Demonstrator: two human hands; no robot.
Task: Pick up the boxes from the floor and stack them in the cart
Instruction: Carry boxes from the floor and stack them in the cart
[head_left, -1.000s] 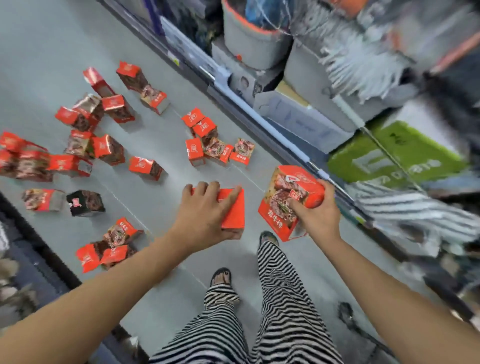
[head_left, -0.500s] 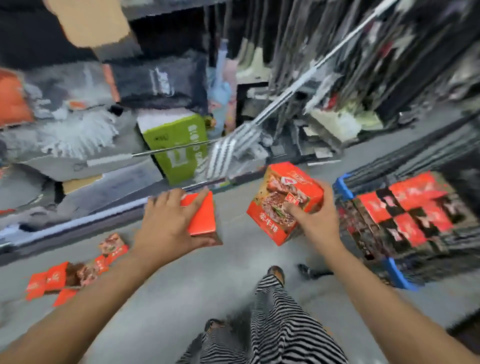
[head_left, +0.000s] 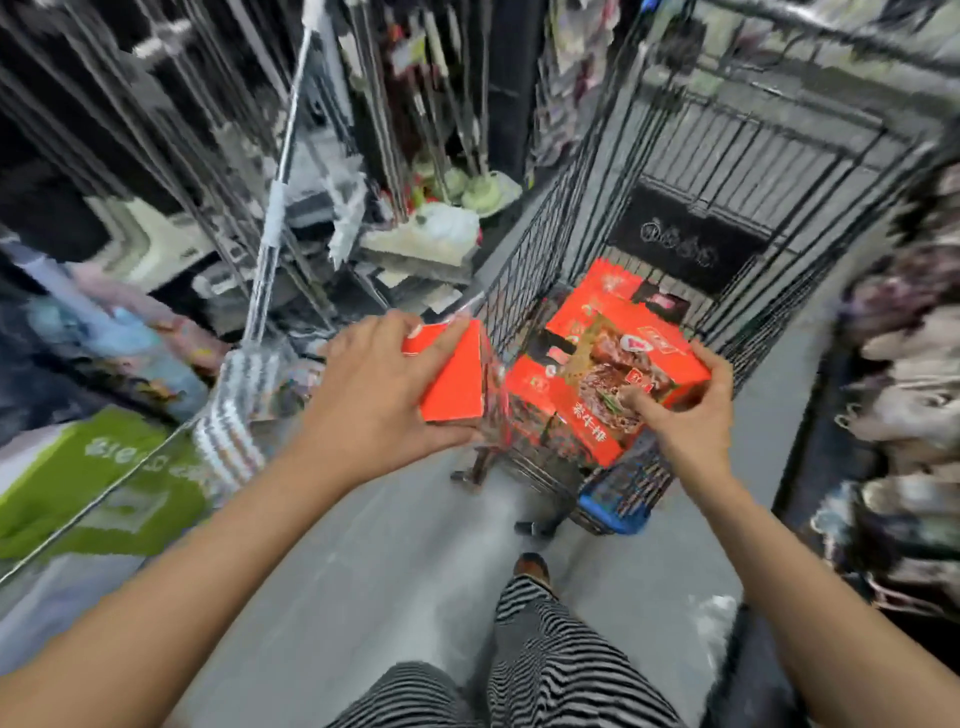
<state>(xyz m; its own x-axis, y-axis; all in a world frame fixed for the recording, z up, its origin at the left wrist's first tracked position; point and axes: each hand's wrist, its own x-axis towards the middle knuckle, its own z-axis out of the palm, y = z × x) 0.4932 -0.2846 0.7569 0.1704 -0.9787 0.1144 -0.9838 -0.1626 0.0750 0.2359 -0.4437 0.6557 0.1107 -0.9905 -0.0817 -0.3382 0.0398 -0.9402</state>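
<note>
Boxes, one clasped in the left hand (head_left: 382, 387) and one in the right hand (head_left: 691, 415), hover at the cart (head_left: 524, 270) rim, ready for lowering onto the stack (head_left: 605, 301) inside.

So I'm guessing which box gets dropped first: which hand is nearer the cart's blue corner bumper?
Right. The right hand holds its box directly above the blue corner bumper; the left hand holds its box off to the bumper's left, outside the cart.

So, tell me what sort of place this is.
Probably a shop aisle: a wire shopping cart holding red boxes, with mops and brooms racked along the left and a grey floor.
</note>
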